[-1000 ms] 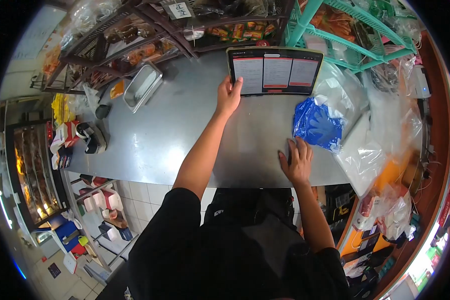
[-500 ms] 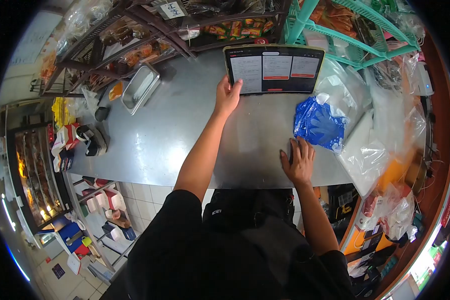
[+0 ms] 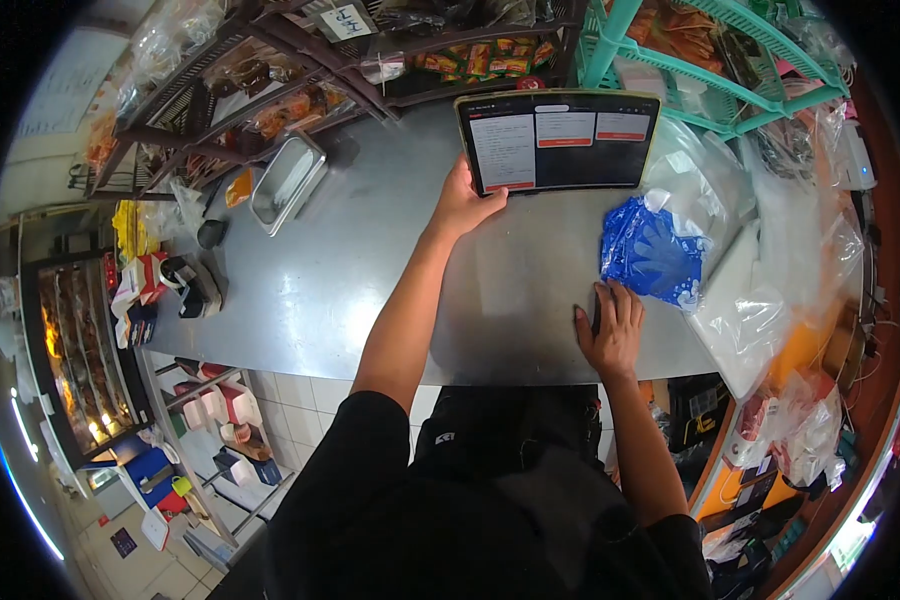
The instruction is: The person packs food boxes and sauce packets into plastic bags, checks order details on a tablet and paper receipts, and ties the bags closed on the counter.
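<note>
A tablet [image 3: 590, 168] stands tilted against the shelving at the back of the metal table, its screen lit with several white panels and red bars. My left hand [image 3: 465, 205] grips its lower left corner, fingers behind the edge and the thumb over the bottom of the screen near a red bar. My right hand [image 3: 613, 335] lies palm down on the table with its fingers extended and holds nothing. Just beyond those fingertips is a blue plastic packet [image 3: 650, 250] with a glove pictured on it; whether they touch it, I cannot tell.
Clear plastic bags [image 3: 745, 310] lie along the right side. A metal tray [image 3: 288, 185] is at the back left of the steel table [image 3: 270, 300]. Brown racks [image 3: 370, 50] and a turquoise rack [image 3: 685, 60] with packets line the back. A lit rotisserie cabinet [image 3: 80, 350] is far left.
My left thumb has moved down and right along the tablet's lower edge. The panels on the screen have changed layout, with a red bar now under the left one. My right hand stays put.
</note>
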The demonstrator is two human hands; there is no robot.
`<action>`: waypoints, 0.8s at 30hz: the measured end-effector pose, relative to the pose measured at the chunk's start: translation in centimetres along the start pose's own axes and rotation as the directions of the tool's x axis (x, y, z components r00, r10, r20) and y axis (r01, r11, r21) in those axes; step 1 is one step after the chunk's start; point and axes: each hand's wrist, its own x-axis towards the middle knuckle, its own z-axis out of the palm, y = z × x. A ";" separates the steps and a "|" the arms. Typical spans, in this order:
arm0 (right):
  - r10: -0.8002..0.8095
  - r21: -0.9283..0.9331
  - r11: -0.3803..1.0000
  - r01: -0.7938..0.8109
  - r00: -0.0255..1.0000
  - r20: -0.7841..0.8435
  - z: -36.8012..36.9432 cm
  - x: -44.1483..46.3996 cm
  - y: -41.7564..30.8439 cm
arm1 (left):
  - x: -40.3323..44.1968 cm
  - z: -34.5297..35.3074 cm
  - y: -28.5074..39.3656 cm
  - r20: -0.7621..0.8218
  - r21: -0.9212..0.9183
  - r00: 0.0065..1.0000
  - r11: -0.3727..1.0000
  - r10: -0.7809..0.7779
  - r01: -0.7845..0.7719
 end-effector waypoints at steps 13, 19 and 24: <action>0.016 0.007 1.000 -0.016 1.000 -0.009 0.2 -0.1 0.1 | -0.1 0.6 0.1 -0.044 0.099 0.996 0.993 0.075 -0.070; 0.016 0.011 1.000 -0.016 1.000 -0.013 0.2 -0.1 0.2 | 0.0 0.5 -0.1 -0.046 0.095 0.997 0.994 0.066 -0.062; 0.018 0.007 1.000 -0.018 1.000 -0.015 0.2 -0.1 0.1 | 0.0 0.6 -0.1 -0.060 0.080 0.998 0.996 0.033 -0.028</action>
